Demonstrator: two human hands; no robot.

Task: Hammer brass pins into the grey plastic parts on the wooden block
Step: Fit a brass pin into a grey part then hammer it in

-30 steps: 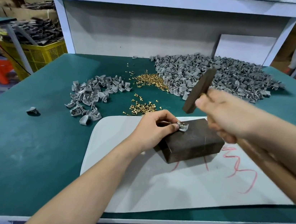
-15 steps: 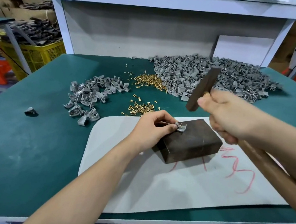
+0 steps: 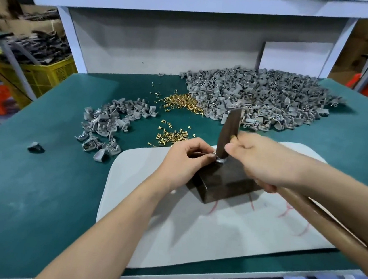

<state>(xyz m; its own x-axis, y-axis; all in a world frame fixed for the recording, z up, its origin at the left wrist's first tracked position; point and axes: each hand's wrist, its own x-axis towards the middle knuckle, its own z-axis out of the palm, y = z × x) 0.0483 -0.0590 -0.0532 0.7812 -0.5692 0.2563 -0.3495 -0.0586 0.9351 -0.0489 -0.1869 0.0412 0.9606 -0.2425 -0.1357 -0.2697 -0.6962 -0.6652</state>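
- The wooden block (image 3: pixel 224 184), dark and rectangular, lies on a white mat (image 3: pixel 212 236) on the green tabletop (image 3: pixel 31 189).
- One grey plastic part (image 3: pixel 220 160) sits on the top of the block, at its far left corner.
- The left hand (image 3: pixel 185 160) is just beside the block. Its grip pinches the part from the left, between thumb and fingertips.
- The right hand (image 3: pixel 261 163) has its grip clenched round the wooden handle of the hammer (image 3: pixel 228 133), close under the head. The handle runs back toward the lower right.
- The hammer head stands nearly upright, with its lower face down on the part, just beside the left fingertips. A pin under it is hidden.
- A heap of brass pins (image 3: pixel 183 103) lies farther back on the tabletop, touching the large pile of grey parts (image 3: pixel 265 101).
- Some scattered pins (image 3: pixel 171 136) lie nearer, just beyond the left hand.
- A smaller pile of grey parts (image 3: pixel 107 127) lies to the left, and a single grey piece (image 3: pixel 35 146) lies apart, farther left.
- A yellow crate (image 3: pixel 44 76) stands beyond the left edge of the tabletop.
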